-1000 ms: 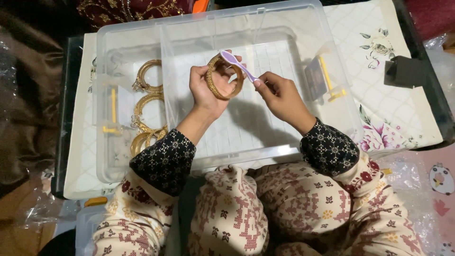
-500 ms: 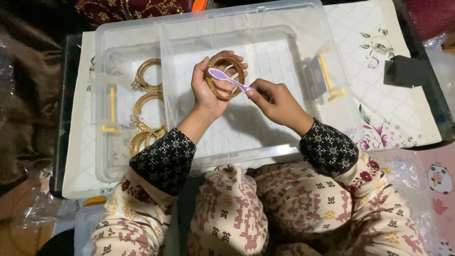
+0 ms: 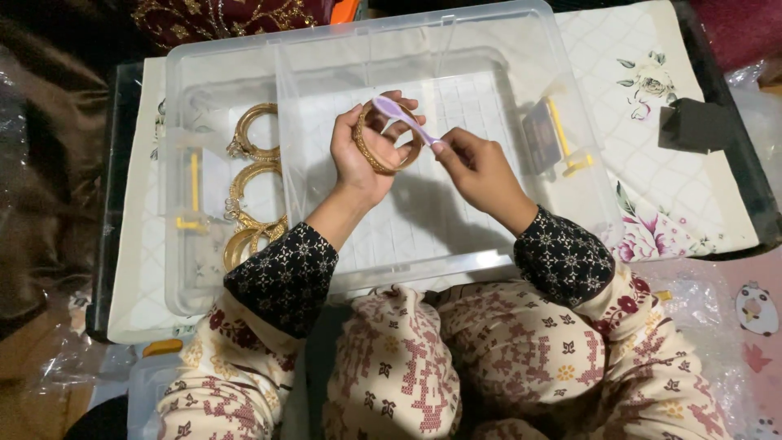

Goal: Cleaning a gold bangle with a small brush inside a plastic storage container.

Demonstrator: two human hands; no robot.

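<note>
A: Over the clear plastic bin (image 3: 244, 81), left hand (image 3: 358, 159) had a closed grip on a gold bangle (image 3: 383, 151), fingers wrapped round its left side, ring held up facing the camera.

B: Right hand?

A: Right hand (image 3: 476, 167) was pinched shut on the handle of a small lilac brush (image 3: 401, 118). Brush head sat at the bangle's top rim, touching or just off it (can't tell which).

B: Progress?

A: My read: one bangle in hand being brushed, and a row of other gold bangles (image 3: 252, 195) lay in the bin's narrow left section. Couldn't tell which of those were done. The wide section under the hands held nothing I could see besides the gridded floor.

B: Clearance?

A: Decent. Both hands hung mid-bin, well apart from the walls. The clear divider (image 3: 285, 122) stood just left of the left wrist, the closest edge. Yellow latch (image 3: 562, 134) on the right wall was well off the right hand. Bin sat on a floral cloth (image 3: 692, 187), with a dark block (image 3: 692, 122) near the cloth's far right edge.
</note>
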